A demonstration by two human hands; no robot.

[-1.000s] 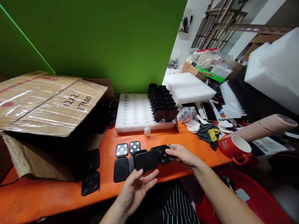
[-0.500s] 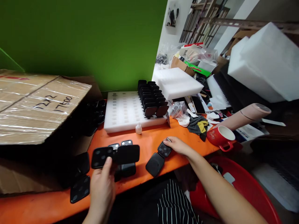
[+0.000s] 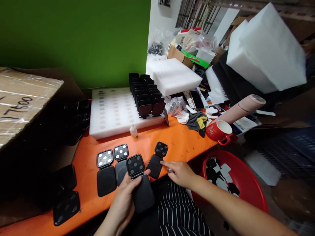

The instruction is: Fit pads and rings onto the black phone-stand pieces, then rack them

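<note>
My left hand [image 3: 124,196] grips a black hinged double plate [image 3: 144,195] by its side near the hinge, thumb on top. The smaller upper half of that plate carries several dull round dots. My right hand [image 3: 181,173] has its index finger stretched out at the edge of a second black hinged plate [image 3: 154,166], which lies unfolded on the orange table [image 3: 145,144]; the other fingers are bent. Left of my hands lie two more hinged plates, one with white dots [image 3: 106,180] in full view, the other [image 3: 121,152] partly hidden behind the held piece.
A white foam block [image 3: 113,113] holds rows of upright black plates [image 3: 145,109]. Before it stands a small dropper bottle [image 3: 133,131]. A cardboard box [image 3: 27,101] fills the left. On the right are a red mug [image 3: 214,131], a pink flask [image 3: 242,106] and a red basin [image 3: 253,173].
My left hand has turned its hinged plate from crosswise to lengthwise and brought it right and nearer. My right hand has left the small upper half and moved down to the larger half.
</note>
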